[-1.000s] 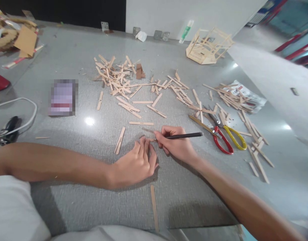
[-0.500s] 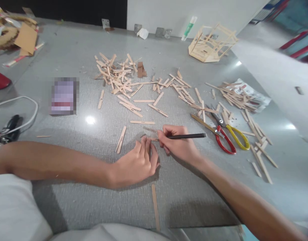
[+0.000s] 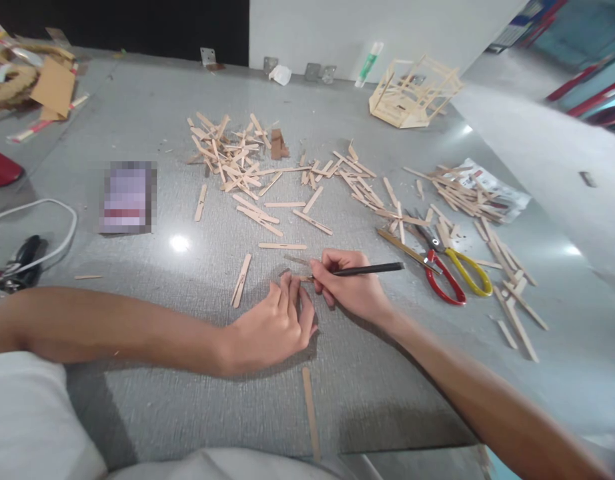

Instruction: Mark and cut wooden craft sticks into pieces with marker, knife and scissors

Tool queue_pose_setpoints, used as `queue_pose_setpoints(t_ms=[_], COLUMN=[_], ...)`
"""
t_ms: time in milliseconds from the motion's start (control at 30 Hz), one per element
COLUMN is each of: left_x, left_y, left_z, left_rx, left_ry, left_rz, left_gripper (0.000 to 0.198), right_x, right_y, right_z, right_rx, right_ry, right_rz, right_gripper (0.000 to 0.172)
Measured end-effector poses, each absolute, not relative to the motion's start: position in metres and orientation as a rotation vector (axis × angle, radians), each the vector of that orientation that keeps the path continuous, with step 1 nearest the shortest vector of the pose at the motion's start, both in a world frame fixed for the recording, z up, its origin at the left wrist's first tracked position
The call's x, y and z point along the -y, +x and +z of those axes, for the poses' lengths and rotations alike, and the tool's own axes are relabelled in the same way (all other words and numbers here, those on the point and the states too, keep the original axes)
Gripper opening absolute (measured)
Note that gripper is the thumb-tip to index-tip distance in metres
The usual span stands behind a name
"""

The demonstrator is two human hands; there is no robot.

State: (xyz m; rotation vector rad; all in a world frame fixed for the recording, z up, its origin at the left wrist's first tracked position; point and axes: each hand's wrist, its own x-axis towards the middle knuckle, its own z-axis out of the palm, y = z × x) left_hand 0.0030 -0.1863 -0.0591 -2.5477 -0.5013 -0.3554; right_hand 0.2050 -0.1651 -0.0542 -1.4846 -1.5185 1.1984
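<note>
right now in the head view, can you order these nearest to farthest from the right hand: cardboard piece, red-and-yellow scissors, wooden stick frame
1. Red-and-yellow scissors: just to the right of the right hand.
2. Wooden stick frame: farther back, to the right.
3. Cardboard piece: back and far to the left.

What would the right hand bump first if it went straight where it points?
Probably the little wooden stick at the fingertips of the left hand, just ahead of the right hand, though depth is unclear.
</note>
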Motion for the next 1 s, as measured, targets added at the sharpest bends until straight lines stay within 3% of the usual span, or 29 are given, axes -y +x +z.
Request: queue_pose_setpoints(t_ms=[767,1000], left_x=[0.1860,0.1859], left_y=[0.0023,0.0028], left_z=[-0.0586,-0.0599], left_rx=[0.499,0.501], left_ry=[-2.540,-2.544], left_rz=[-0.370,-0.360], left_gripper=[0.048,0.049], right_x=[0.1661,0.1650], right_y=[0.2043,0.2041], right_z=[-0.0501,-0.0523], right_rx=[1.655,1.517], right_ry=[-1.525,-1.493], right_rz=[1.066,1.166], right_gripper=[0.047,0.048])
